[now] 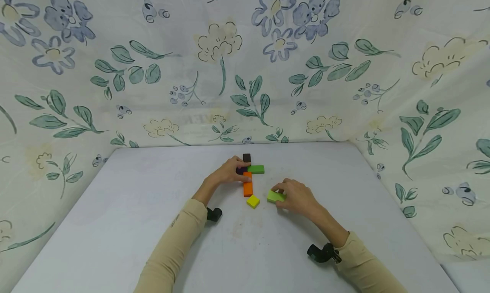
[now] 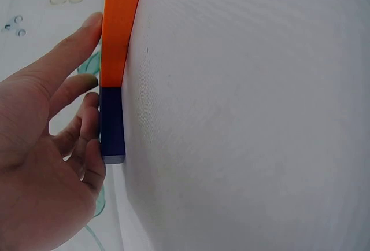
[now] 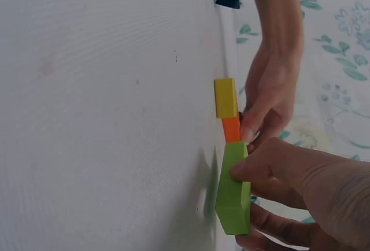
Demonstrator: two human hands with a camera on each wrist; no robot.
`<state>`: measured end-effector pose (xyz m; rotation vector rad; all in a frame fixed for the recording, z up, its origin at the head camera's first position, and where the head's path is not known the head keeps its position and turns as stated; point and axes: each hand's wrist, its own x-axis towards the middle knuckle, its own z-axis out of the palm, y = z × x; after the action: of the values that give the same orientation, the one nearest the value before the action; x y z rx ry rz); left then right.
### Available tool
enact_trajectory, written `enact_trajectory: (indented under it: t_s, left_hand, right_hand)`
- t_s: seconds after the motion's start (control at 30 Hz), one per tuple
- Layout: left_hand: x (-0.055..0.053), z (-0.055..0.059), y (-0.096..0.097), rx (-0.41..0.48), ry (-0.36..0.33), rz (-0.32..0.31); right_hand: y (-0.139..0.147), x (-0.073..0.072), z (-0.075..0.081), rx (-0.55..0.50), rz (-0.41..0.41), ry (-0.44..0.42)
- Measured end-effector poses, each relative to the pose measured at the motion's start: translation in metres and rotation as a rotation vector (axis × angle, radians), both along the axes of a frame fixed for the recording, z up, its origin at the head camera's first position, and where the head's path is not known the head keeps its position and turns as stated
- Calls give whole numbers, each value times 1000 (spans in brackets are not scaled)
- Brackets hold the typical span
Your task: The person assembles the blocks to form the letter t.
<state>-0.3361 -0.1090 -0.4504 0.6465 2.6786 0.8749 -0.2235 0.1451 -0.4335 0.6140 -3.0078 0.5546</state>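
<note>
My right hand (image 1: 298, 196) pinches a light green block (image 1: 273, 196) between thumb and fingers, just right of the other blocks. In the right wrist view the light green block (image 3: 234, 187) appears lifted, its shadow on the table beside it. My left hand (image 1: 229, 169) rests over the joined blocks, thumb at the orange blocks (image 1: 248, 189) and fingers by a dark purple block (image 1: 241, 170). In the left wrist view the fingers lightly touch the dark purple block (image 2: 112, 124). A darker green block (image 1: 256, 169) and a dark brown block (image 1: 246, 157) adjoin them.
A yellow block (image 1: 253, 201) lies turned at an angle near the lower orange block. All of this stands on a white table (image 1: 134, 242). Floral cloth (image 1: 172, 72) hangs behind and along the sides. Black wrist cameras (image 1: 321, 253) sit at both sleeves.
</note>
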Motion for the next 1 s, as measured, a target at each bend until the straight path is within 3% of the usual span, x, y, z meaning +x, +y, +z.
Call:
enact_trajectory:
  t_s: [1.0]
  left_hand:
    - [-1,0,1,-2,-9,1]
  right_hand:
    - [1,-1,-2,27,66,-43]
